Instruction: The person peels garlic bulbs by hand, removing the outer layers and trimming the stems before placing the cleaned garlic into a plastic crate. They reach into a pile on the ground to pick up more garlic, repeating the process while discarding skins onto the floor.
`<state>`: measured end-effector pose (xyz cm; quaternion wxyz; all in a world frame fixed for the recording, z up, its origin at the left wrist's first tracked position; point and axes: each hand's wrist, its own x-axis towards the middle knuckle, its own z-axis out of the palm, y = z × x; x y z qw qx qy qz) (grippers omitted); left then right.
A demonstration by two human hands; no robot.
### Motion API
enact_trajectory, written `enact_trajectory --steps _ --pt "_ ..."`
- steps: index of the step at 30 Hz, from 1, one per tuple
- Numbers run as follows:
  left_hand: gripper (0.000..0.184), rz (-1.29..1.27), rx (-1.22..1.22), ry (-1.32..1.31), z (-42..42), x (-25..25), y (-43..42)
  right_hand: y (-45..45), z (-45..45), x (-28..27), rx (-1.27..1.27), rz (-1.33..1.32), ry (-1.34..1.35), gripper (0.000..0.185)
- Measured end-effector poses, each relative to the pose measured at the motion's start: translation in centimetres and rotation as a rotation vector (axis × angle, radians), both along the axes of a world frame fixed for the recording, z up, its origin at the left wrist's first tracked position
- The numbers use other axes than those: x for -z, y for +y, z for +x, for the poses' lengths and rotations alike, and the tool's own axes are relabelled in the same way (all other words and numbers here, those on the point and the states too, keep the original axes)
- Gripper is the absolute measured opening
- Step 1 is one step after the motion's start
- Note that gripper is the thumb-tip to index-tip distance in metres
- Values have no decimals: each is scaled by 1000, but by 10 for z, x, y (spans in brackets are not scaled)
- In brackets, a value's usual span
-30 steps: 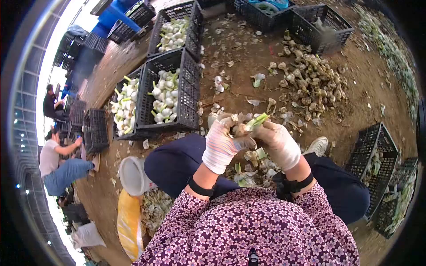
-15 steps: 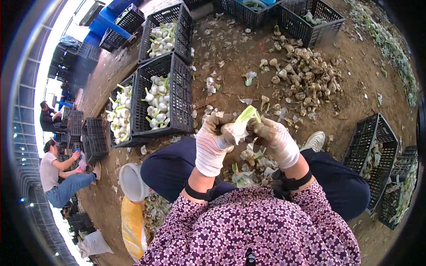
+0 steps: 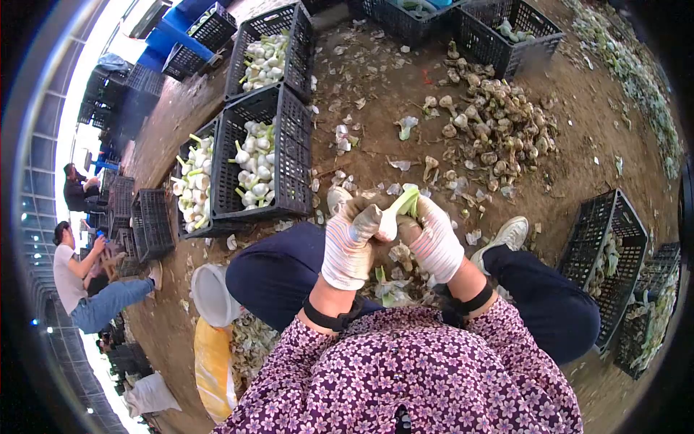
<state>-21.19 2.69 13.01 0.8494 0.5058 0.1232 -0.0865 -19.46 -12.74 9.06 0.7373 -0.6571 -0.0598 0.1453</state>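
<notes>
A white garlic bulb (image 3: 388, 226) with a pale green stem is held between my gloved hands, in front of my lap. My left hand (image 3: 349, 242) closes on the bulb from the left, thumb against its side. From the right, my right hand (image 3: 437, 242) has its fingers closed at the green stem, where outer skin folds over. Both striped white gloves have soiled fingers. Below the hands, peeled skins and leaf scraps (image 3: 394, 289) lie on the ground between my legs. Ahead and to the right is a heap of unpeeled brown garlic (image 3: 506, 126).
Black crates of clean white garlic (image 3: 293, 155) stand ahead on the left. A white bucket (image 3: 215, 295) and a yellow sack (image 3: 213, 369) are by my left knee. Another black crate (image 3: 607, 253) stands right. Two people (image 3: 76, 271) sit at far left.
The loose papery skin around the bulb has come away, leaving a smooth white surface. Both hands have shifted slightly, the right one leftward. The nearer seated person has raised an arm.
</notes>
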Motion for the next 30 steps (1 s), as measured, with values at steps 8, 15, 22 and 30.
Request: enact_trajectory --steps 8,15,22,30 --pt "81 -36 27 90 4 21 15 -16 6 -39 -203 458 430 35" --pt "69 364 -128 -105 4 19 4 2 0 -13 141 269 194 25" --pt "56 -3 142 -36 -3 -18 9 -8 -3 -25 136 298 150 17" --pt "48 -68 161 160 -7 -10 11 2 21 47 265 492 458 16"
